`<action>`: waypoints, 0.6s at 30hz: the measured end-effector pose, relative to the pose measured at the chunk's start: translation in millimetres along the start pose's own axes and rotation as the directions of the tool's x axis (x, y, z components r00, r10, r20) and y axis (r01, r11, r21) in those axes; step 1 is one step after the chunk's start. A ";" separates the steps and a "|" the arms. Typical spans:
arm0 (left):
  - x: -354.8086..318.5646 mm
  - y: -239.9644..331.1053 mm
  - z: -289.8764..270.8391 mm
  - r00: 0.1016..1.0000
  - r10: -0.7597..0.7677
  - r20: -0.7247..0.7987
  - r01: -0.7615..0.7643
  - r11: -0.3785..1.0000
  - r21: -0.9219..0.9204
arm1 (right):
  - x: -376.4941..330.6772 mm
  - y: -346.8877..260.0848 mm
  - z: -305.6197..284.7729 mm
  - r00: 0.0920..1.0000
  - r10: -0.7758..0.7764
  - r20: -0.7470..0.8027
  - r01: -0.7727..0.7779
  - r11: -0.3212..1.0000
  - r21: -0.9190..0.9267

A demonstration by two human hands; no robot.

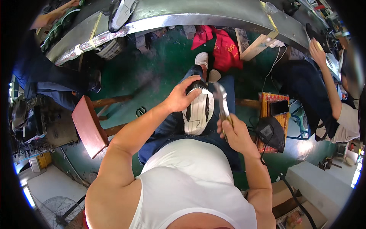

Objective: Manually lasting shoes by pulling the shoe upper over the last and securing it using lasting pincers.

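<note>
Head: one shoe (197,116), one tool (223,102) in hands (179,96) (237,133)

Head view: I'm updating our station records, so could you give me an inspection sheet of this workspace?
Surface: grey bench, another shoe at its near edge.
Job's things: black-and-white shoe over the lap; metal-headed tool, head blurred.
Clutter: scissors-like tool on the floor; phone and black item on patterned seat.
Hands: left hand grips the lap shoe's far end; right hand holds the metal-headed tool.
Cables: white cable below the bench; black cord lower right.
Surroundings: brown stool and fan at left; co-workers both sides.
</note>
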State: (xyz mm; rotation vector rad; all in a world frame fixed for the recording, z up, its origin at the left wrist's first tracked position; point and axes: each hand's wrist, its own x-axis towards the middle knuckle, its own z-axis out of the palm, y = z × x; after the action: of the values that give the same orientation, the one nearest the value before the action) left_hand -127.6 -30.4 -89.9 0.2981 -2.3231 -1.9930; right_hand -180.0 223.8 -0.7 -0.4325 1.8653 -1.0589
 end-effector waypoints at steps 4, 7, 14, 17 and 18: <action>-3.8 5.9 -2.2 0.995 0.032 0.090 -0.040 0.996 0.084 | 34.5 5.0 4.2 0.971 -0.210 -0.112 0.169 0.940 -0.295; -35.4 -23.0 13.7 0.971 -0.230 -0.061 0.238 0.952 0.193 | 18.8 26.7 -4.7 0.999 0.043 -0.013 -0.043 0.997 -0.068; -43.1 -32.2 49.4 0.938 -0.335 0.090 0.333 0.942 0.040 | -22.0 56.9 -23.8 0.992 0.126 0.007 -0.121 0.962 -0.246; -49.6 -34.4 57.6 0.942 -0.255 0.219 0.240 0.966 0.091 | -27.7 68.7 -24.5 0.999 -0.031 0.008 0.031 0.868 -0.496; -53.6 -35.1 60.1 0.963 -0.142 0.229 0.095 0.974 0.205 | -29.6 70.7 -20.7 0.983 -0.183 0.003 0.149 0.793 -0.591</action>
State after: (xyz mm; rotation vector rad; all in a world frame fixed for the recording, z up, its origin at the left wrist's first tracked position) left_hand -82.1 33.2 -129.9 0.2204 -2.7183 -1.9577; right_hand -173.2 293.7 -37.7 -0.9534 2.2250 -0.5704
